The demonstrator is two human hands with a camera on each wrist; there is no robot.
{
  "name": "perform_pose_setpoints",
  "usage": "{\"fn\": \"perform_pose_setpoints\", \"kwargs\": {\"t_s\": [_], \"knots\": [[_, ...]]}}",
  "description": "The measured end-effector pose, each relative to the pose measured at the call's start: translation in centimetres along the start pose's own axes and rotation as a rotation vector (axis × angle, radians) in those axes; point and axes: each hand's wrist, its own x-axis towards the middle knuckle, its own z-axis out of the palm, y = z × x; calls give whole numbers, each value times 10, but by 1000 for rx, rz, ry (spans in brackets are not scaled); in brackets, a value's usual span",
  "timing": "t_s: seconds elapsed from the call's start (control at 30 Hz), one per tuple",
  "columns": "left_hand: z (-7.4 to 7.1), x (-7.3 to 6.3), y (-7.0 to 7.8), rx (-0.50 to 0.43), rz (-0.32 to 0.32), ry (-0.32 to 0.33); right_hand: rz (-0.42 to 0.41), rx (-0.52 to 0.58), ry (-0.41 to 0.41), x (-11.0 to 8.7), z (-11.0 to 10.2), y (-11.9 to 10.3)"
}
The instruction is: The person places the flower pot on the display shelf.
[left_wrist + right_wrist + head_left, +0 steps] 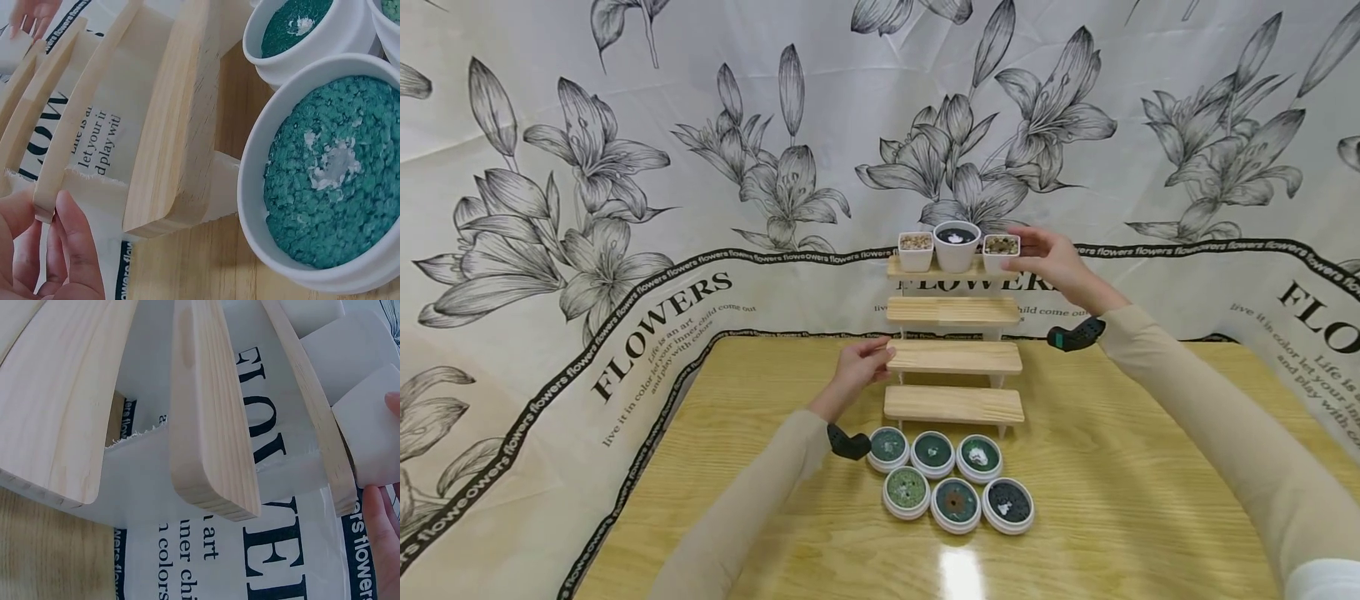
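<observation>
A four-tier wooden display stand rises in steps towards the back of the table. My left hand pinches the left end of its second tier from the bottom, and the left wrist view shows thumb and fingers around that wooden board. On the top tier, my right hand holds a small square white pot filled with pebbly bits, at the right end. In the right wrist view, fingers touch this pot's side. Left of it stand a round white pot with dark filling and another square pot.
Several round white pots with green or dark fillings, among them a teal one, sit in two rows before the stand on the wooden table. Behind hangs a flower-printed cloth.
</observation>
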Motion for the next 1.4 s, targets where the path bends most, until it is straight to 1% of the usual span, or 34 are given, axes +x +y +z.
{"fn": "perform_pose_setpoints", "kwargs": {"t_s": [0.23,0.33,0.43,0.53,0.67,0.87,1.03,1.2,1.4], "knots": [[3,-3,-2,-13,10,-2,35,30,-4,-3,-4,8],[3,-4,-3,-16,19,-4,27,39,6,-2,-3,9],[2,-4,-3,-23,20,10,16,39,-1,0,-1,7],[1,-4,-2,-27,12,12,22,39,-3,1,0,6],[3,-3,0,-26,4,-3,28,42,6,2,-2,5],[2,-5,3,-20,-22,19,14,47,-17,6,-1,4],[3,-4,3,-16,-29,18,20,51,-24,5,-1,4],[3,-3,4,-12,-32,22,11,44,-22,6,0,4],[3,-2,3,-15,-20,30,-5,46,-11,5,3,4]]}}
